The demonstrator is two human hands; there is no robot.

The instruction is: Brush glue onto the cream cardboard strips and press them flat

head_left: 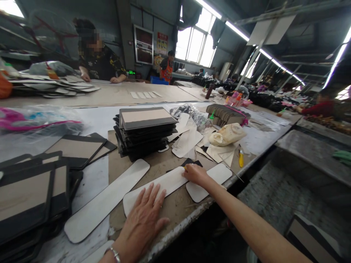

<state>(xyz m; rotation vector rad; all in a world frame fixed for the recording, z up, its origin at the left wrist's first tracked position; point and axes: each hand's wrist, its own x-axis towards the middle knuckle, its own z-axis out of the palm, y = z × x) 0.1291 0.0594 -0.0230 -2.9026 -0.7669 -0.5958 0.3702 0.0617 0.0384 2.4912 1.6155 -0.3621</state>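
- Left hand (146, 215): spread wide, resting palm-down on a long, white, round-cornered panel (172, 181).
- Right hand (196, 173): fingers curled around a small yellow object (185, 167), mostly hidden, at the panel's right end.
- The panel lies on the brown-topped worktable (177, 205), between two similar white panels (109, 201).

window (196, 43) at the back, strip lamps (237, 31) overhead
a dark-clad co-worker (102, 60) is at the far table (115, 91); behind, a poster (162, 44) hangs beside a framed board (144, 44), and a blue bin (159, 80) sits by an orange-aproned person (166, 69).
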